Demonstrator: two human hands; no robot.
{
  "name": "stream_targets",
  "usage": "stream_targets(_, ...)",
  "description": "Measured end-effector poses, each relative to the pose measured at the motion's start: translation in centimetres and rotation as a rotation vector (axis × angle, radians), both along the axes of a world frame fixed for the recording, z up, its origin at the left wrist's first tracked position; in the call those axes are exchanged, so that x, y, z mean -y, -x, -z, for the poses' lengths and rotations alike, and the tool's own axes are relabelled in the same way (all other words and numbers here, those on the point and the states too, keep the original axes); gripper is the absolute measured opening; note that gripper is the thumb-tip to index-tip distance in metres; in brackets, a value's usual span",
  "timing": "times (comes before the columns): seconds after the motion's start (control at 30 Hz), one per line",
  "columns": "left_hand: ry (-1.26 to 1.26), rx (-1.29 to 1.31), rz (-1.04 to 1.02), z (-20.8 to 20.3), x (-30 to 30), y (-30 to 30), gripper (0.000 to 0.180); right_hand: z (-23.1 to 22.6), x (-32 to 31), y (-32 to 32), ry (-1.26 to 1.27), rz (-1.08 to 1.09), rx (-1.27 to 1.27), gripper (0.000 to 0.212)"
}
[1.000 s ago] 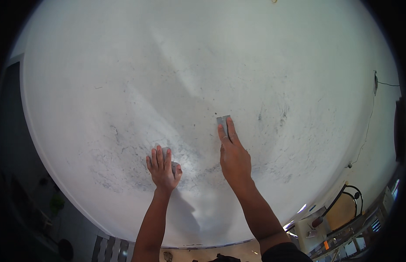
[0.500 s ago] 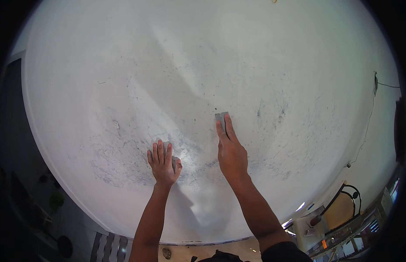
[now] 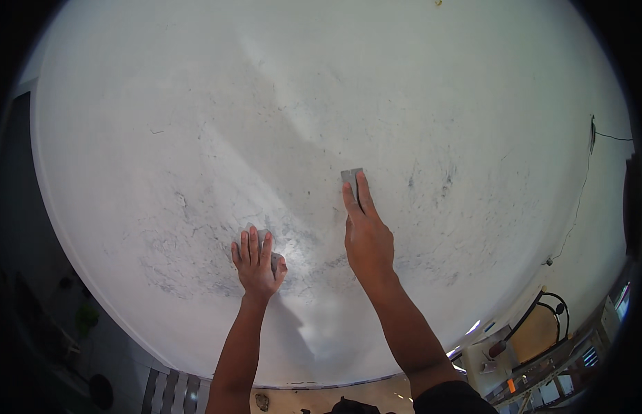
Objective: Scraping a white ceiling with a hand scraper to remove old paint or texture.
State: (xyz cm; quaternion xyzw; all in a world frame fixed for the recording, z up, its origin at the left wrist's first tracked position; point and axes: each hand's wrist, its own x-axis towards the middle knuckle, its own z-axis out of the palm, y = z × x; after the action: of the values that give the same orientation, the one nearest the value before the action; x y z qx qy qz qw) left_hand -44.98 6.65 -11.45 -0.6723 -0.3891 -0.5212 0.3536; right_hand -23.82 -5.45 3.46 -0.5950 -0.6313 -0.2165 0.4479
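A white wall (image 3: 403,90) with dark scuffs and flaked patches fills most of the view. Against it, my right hand (image 3: 369,241) presses a small flat grey piece (image 3: 351,175) that looks like folded sandpaper. Two fingers lie stretched along it, and its far end shows past the fingertips. Lower and to the left, my left hand (image 3: 257,262) rests with fingers spread over another grey, sandpaper-like piece (image 3: 265,238). That piece pokes out above the fingertips and between thumb and forefinger; the palm hides the rest.
At lower right stand a black-framed chair (image 3: 538,328) and some clutter. A thin cable (image 3: 581,200) runs down the wall's right side. A small stone (image 3: 263,401) lies on the floor by the wall's foot. Grey slats (image 3: 170,391) show at lower left, beside a dark area.
My right hand has slid slightly up the wall with its grey piece. My left hand stays in nearly the same place, still on its piece.
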Motion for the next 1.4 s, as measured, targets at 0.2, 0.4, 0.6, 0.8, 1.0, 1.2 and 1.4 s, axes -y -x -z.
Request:
stream_targets(0.2,-0.025,-0.014,0.006,0.1,-0.4,-0.1,0.062,1.3,-1.0,-1.7,-0.008,-0.086,-0.068,0.055)
stream_targets(0.4,-0.052,-0.039,-0.027,0.2,-0.4,0.4,0.060,3.7,-2.1,-3.3,-0.195,-0.006,-0.011,0.061)
stream_targets(0.6,-0.058,-0.007,-0.035,0.5,-0.7,0.1,0.058,5.3,-2.2,-5.9,-0.280,-0.035,-0.016,0.062)
stream_targets(0.8,-0.061,-0.028,-0.035,0.5,-0.6,0.4,0.059,-0.8,-1.8,-7.2,-0.259,0.019,-0.034,0.056)
stream_targets(1.0,-0.066,-0.036,-0.048,0.6,-0.9,0.1,0.059,1.8,-2.1,-8.5,-0.295,-0.004,-0.019,0.055)
stream_targets(1.2,-0.058,-0.022,-0.050,0.3,-0.3,0.3,0.058,-4.2,-1.8,-10.2,-0.349,0.025,0.000,0.055)
stream_targets(1.4,-0.053,-0.062,-0.084,-0.8,-0.8,0.6,0.059,0.7,-2.1,-10.0,-0.289,-0.009,0.014,0.055)
